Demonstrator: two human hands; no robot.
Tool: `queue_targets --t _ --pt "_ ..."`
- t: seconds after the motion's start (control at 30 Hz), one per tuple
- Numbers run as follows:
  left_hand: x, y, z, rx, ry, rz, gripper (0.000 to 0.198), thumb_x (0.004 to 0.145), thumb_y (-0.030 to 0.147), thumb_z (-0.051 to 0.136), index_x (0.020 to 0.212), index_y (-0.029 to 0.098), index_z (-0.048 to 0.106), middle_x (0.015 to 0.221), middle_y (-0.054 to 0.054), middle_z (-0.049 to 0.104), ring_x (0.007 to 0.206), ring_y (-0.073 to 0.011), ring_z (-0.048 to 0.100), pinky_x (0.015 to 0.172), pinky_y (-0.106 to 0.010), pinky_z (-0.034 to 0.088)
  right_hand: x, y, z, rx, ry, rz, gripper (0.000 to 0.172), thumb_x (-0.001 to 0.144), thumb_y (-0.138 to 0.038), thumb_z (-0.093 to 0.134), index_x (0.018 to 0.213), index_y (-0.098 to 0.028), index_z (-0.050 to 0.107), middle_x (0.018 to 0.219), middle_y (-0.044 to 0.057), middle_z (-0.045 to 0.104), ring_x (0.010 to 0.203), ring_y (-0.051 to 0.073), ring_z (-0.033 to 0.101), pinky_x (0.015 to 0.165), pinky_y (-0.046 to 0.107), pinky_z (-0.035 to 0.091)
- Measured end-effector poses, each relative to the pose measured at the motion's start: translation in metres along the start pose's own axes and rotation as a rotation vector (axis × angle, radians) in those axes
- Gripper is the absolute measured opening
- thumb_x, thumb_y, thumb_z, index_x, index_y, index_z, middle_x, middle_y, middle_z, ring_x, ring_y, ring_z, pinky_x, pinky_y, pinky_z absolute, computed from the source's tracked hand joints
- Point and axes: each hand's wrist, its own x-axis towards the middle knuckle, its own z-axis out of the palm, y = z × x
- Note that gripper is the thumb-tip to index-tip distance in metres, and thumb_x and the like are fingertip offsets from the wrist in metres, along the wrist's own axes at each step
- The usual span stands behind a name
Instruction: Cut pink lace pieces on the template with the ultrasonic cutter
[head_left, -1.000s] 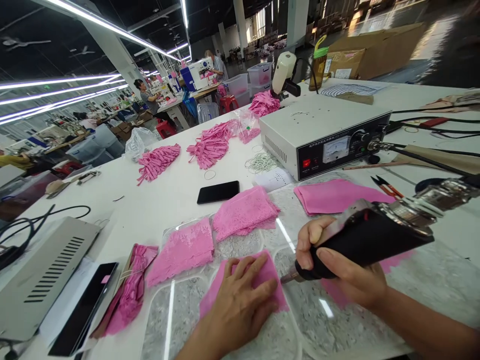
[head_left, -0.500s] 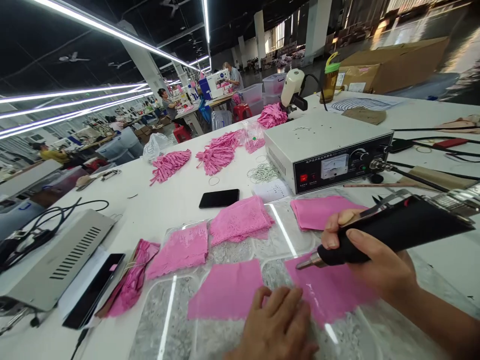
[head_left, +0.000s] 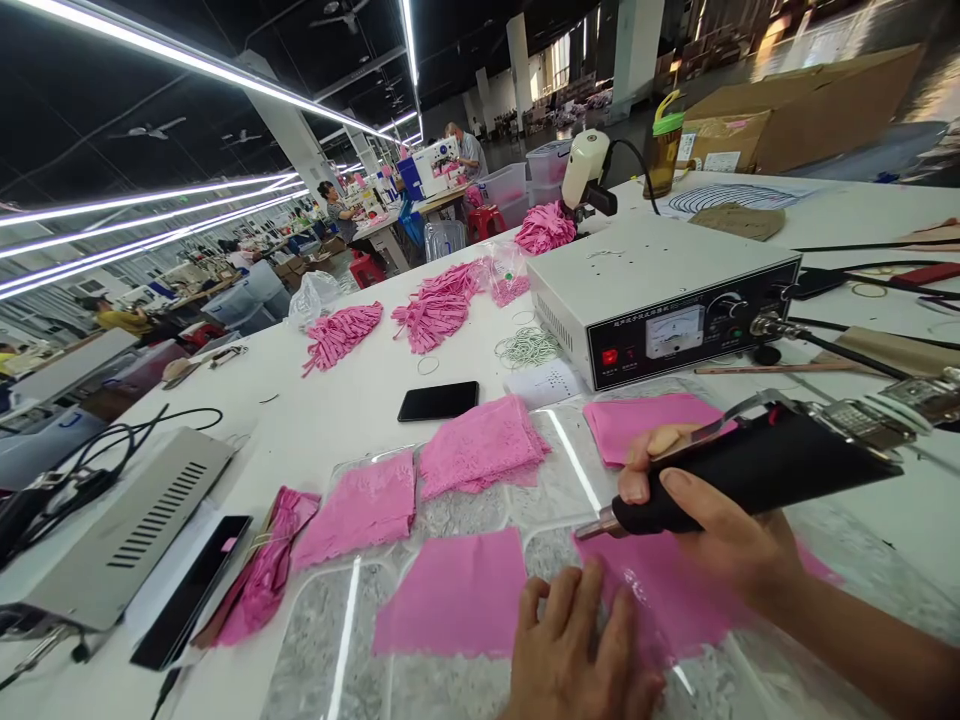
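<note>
My right hand (head_left: 712,520) is wrapped round a black handheld ultrasonic welder (head_left: 757,465) with a metal lever on top. Its metal tip (head_left: 598,524) points left, at the upper left corner of a pink fabric piece (head_left: 675,590). My left hand (head_left: 574,645) rests with fingers apart on that piece's left edge, partly covering it. Left of this hand a second pink piece (head_left: 454,595) lies flat on the grey marbled mat (head_left: 322,610). Behind are a lace-edged pink stack (head_left: 484,445), another pink stack (head_left: 364,505) and folded pink fabric (head_left: 649,420).
A control box (head_left: 660,290) with a dial stands behind my right hand, cabled to the tool. A phone (head_left: 438,401), pale elastic bands (head_left: 527,347) and bundled pink pieces (head_left: 435,310) lie beyond the mat. A second grey box (head_left: 142,520) sits left. People work at machines in the background.
My right hand and the welder have moved left and slightly up, bringing the tip to the fabric's corner. My left hand has shifted right, onto the piece's edge.
</note>
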Motion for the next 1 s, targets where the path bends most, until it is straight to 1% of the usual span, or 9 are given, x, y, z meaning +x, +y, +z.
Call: queue_targets --t 0.1,0.2,0.3,0.4,0.57,0.67,0.77,0.87,1.0 --pt "-0.001 0.0 0.001 0.008 0.021 -0.001 0.032 0.09 0.041 0.055 0.106 0.016 0.067 0.111 -0.01 0.071 0.091 -0.0231 0.064 0.075 -0.037 0.039 0.001 0.002 -0.001 -0.037 -0.044 -0.014 0.021 0.084 -0.04 0.068 0.087 -0.022 0.057 0.073 0.001 0.057 0.063 0.016 0.057 0.058 0.032 0.057" --pt "-0.002 0.001 0.003 0.006 0.028 -0.007 0.032 0.089 0.041 0.056 0.106 0.016 0.067 0.11 -0.01 0.071 0.09 -0.0232 0.064 0.075 -0.037 0.039 0.002 0.003 -0.002 -0.007 -0.017 0.005 0.018 0.084 -0.037 0.069 0.087 -0.022 0.058 0.075 0.001 0.057 0.065 0.016 0.056 0.06 0.031 0.056" --pt "-0.002 0.002 0.004 0.006 0.023 -0.009 0.032 0.09 0.04 0.054 0.105 0.016 0.067 0.11 -0.011 0.07 0.089 -0.0237 0.063 0.074 -0.038 0.038 0.002 0.005 -0.003 0.004 -0.015 -0.009 0.018 0.083 -0.036 0.07 0.087 -0.023 0.058 0.077 0.001 0.057 0.065 0.016 0.056 0.06 0.03 0.056" --pt "-0.002 0.003 0.005 0.01 0.047 -0.014 0.031 0.092 0.04 0.051 0.102 0.016 0.068 0.109 -0.011 0.071 0.087 -0.0235 0.063 0.074 -0.037 0.038 0.002 0.005 -0.002 -0.022 -0.009 -0.031 0.02 0.082 -0.038 0.071 0.087 -0.023 0.058 0.078 0.001 0.057 0.065 0.016 0.056 0.061 0.031 0.055" --pt "-0.001 0.003 0.006 0.016 0.062 -0.016 0.035 0.097 0.038 0.043 0.1 0.015 0.069 0.107 -0.011 0.072 0.088 -0.0242 0.064 0.075 -0.038 0.038 0.001 0.002 0.003 0.016 0.005 -0.008 0.019 0.083 -0.036 0.071 0.085 -0.024 0.057 0.08 -0.001 0.056 0.065 0.014 0.056 0.063 0.03 0.054" --pt "-0.001 0.004 0.006 0.018 0.086 -0.024 0.037 0.098 0.038 0.04 0.098 0.015 0.069 0.105 -0.011 0.073 0.087 -0.0242 0.064 0.075 -0.038 0.038 0.001 0.005 0.002 0.008 -0.038 -0.047 0.015 0.086 -0.032 0.067 0.086 -0.024 0.055 0.083 0.0 0.056 0.066 0.015 0.057 0.063 0.031 0.055" --pt "-0.002 0.003 0.007 0.012 0.092 -0.026 0.036 0.098 0.038 0.042 0.098 0.015 0.069 0.105 -0.011 0.073 0.087 -0.0243 0.065 0.074 -0.039 0.039 0.002 0.007 -0.001 -0.004 -0.085 -0.088 0.011 0.088 -0.03 0.063 0.086 -0.024 0.055 0.082 0.001 0.057 0.067 0.016 0.057 0.062 0.032 0.055" --pt "-0.003 0.004 0.006 0.008 0.094 -0.003 0.032 0.095 0.039 0.048 0.098 0.015 0.069 0.103 -0.011 0.073 0.086 -0.0238 0.066 0.074 -0.038 0.041 0.002 0.003 -0.001 0.012 -0.061 -0.081 0.01 0.087 -0.03 0.065 0.087 -0.024 0.057 0.082 0.0 0.056 0.065 0.015 0.056 0.062 0.031 0.055" --pt "-0.004 0.007 0.003 -0.019 0.143 0.031 0.03 0.096 0.031 0.045 0.086 0.013 0.068 0.087 -0.008 0.074 0.073 -0.0201 0.064 0.067 -0.034 0.042 -0.004 -0.009 0.002 0.128 0.016 0.0 0.012 0.081 -0.033 0.067 0.088 -0.026 0.06 0.082 -0.001 0.053 0.062 0.014 0.053 0.051 0.029 0.054"
